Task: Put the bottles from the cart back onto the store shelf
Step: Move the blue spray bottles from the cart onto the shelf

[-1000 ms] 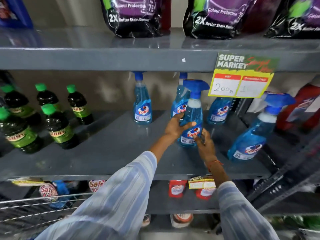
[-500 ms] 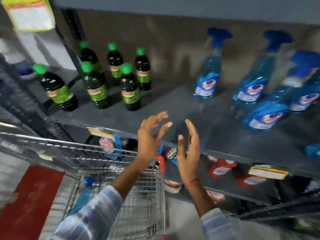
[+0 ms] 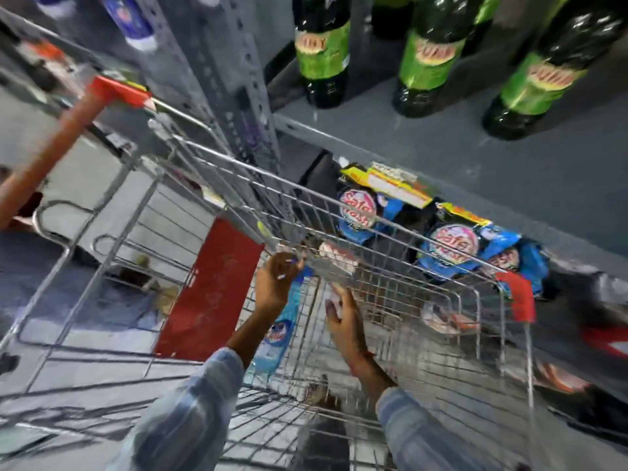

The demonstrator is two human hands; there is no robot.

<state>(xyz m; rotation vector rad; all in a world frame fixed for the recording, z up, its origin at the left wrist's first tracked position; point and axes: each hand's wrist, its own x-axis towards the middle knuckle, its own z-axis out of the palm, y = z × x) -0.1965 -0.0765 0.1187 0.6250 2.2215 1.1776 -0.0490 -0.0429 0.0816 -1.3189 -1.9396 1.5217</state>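
The wire shopping cart with the red handle [image 3: 112, 91] stood beside the grey steel shelf [image 3: 509, 171]. Inside it, the left hand [image 3: 275, 283] curled near a blue spray bottle [image 3: 278, 334], apparently to lift it; whether it gripped was unclear. The right hand [image 3: 343, 317] hovered open, empty.

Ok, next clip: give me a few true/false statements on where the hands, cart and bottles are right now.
1. Both hands are down inside the cart. True: the left hand and right hand are within its wire basket.
2. A blue spray bottle lies in the cart. True, just below the left hand.
3. The right hand holds a green-labelled bottle. False: it looks empty; the green-labelled bottles stand on the shelf.
4. The cart handle is blue. False: the handle is orange-red.
5. The shelf above the cart is bare. False: dark bottles stand on it.
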